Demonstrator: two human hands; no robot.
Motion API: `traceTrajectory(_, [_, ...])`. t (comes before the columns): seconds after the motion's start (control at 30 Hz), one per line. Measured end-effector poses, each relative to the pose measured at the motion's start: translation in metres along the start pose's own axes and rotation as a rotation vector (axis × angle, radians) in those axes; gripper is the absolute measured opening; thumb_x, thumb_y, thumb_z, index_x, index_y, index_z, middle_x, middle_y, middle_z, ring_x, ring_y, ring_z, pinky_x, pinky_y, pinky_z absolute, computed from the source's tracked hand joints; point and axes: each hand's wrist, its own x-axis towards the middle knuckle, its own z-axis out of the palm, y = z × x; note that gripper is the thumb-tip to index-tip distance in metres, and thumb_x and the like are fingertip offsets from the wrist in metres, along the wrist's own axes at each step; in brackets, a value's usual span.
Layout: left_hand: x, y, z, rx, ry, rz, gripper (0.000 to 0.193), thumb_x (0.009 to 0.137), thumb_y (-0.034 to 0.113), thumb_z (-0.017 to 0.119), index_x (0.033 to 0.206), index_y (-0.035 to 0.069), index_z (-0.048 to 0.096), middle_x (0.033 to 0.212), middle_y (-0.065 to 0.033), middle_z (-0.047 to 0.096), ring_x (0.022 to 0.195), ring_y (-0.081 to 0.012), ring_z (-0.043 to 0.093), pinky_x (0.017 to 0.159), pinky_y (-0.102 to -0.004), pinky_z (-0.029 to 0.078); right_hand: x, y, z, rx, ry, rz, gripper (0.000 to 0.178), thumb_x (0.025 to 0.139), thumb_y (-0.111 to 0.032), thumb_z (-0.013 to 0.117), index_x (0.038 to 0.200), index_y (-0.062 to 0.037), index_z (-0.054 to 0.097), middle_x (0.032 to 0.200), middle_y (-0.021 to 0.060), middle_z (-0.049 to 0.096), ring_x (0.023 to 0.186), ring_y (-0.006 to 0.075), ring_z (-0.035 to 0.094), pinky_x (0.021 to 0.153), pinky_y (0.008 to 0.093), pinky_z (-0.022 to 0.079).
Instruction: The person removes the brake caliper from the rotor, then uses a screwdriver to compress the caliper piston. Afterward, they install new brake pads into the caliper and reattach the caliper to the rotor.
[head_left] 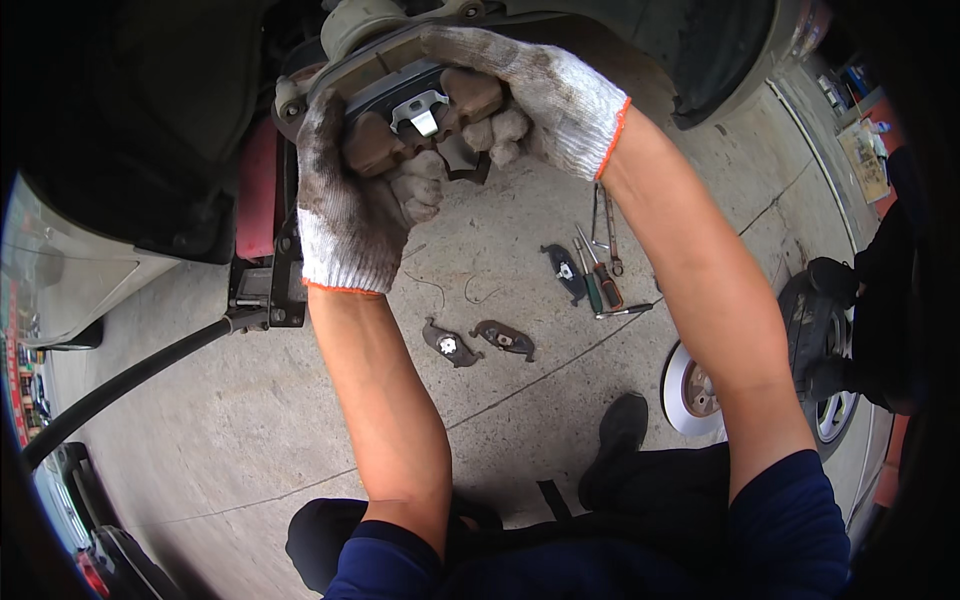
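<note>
Both my hands wear soiled white knit gloves with orange cuffs and grip a brake caliper (372, 146) under the car's wheel arch. My left hand (352, 205) wraps the caliper's left side, fingers curled beneath it. On its right side, my right hand (545, 95) is closed, with the index finger stretched along the upper edge. Between the hands a dark brake pad with a silver clip (420, 112) sits inside the caliper. The gloves cover part of the caliper's body.
Worn brake pads (452, 344) lie on the concrete, with another dark pad (564, 272) beside screwdrivers (606, 288), a wrench (613, 240) and a ratchet (626, 312). A jack (268, 295) with a long black handle stands left. A brake disc (684, 390), a wheel (800, 330) and another person (885, 290) are right.
</note>
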Motion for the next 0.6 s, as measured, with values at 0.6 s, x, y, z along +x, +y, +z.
traceTrajectory(0.6, [-0.007,0.001,-0.023,-0.029,-0.13,0.064,0.084,0.104,0.072,0.055,0.153,0.005,0.053,0.127,-0.0173,0.072,0.11,-0.0322,0.073,0.086,-0.0463,0.067,-0.009,-0.002,0.007,0.006,0.092,-0.027,0.071,0.095,-0.074,0.069,0.118,-0.0062,0.07,0.087,0.0071,0.071,0.062,0.0165,0.067,0.05,0.0345,0.058])
